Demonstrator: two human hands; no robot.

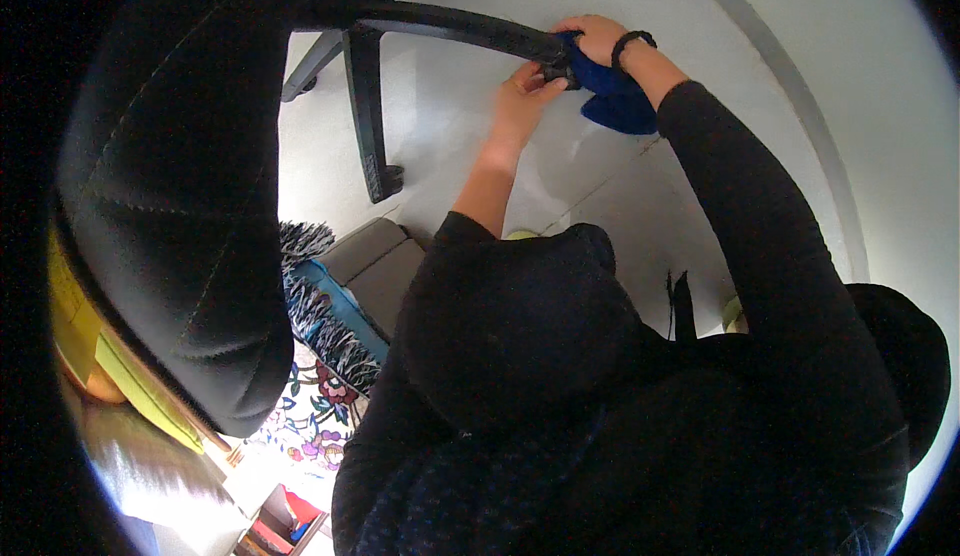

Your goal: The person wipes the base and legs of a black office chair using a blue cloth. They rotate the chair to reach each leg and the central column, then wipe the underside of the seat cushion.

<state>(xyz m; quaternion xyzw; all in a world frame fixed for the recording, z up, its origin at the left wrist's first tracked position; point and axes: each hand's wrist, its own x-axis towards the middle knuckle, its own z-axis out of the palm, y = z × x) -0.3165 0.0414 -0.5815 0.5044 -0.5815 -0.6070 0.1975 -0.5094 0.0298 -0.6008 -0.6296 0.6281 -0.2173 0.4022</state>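
Observation:
A black office chair's star-shaped base (pixel 450 22) stretches across the top of the head view. At the tip of one leg, my left hand (pixel 525 98) grips a dark caster (pixel 556 76) between thumb and fingers. A dark blue cloth (pixel 619 102) hangs beside that leg end, with my right hand (pixel 600 40) closed over its upper part. The fingertips of my right hand are partly hidden behind the leg and cloth. Another leg of the base ends in a caster (pixel 391 179) on the pale floor.
The black padded chair seat (pixel 187 203) fills the left side. Below it lie a grey cushioned piece (pixel 379 260), a blue fringed textile (pixel 334 301) and a floral-patterned fabric (pixel 315 421). A white wall (pixel 885 106) curves along the right. An open box (pixel 281 526) holds small items.

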